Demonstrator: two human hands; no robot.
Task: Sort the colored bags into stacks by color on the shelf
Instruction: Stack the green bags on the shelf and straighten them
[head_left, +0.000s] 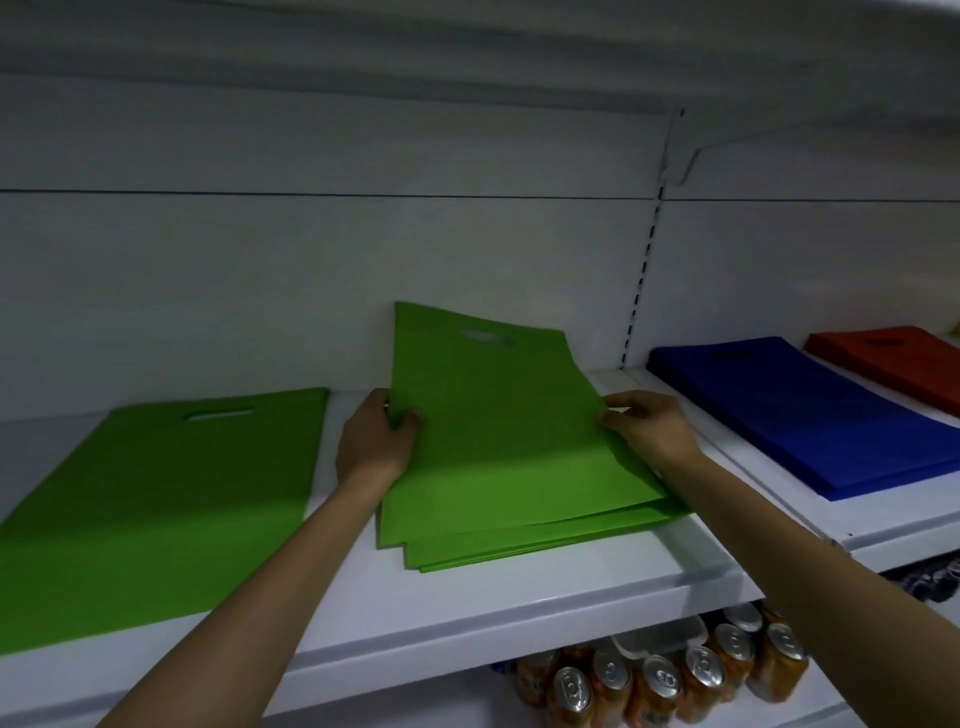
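i saw a white shelf (519, 597) running across my view, backed by a plain white panel (311, 260). a slotted upright (644, 270) split the panel right of centre, with a bracket (696, 156) near its top. the light was dim and cool. orange drink cans (660, 675) stood on the level below.

Four bag piles: left green pile (156, 493), middle green pile (498, 457), blue pile (810, 415), red pile (893, 364). Two hands show: left hand (371, 441), right hand (649, 426). Below are at least seven drink cans (662, 680) and one clear container (660, 636).
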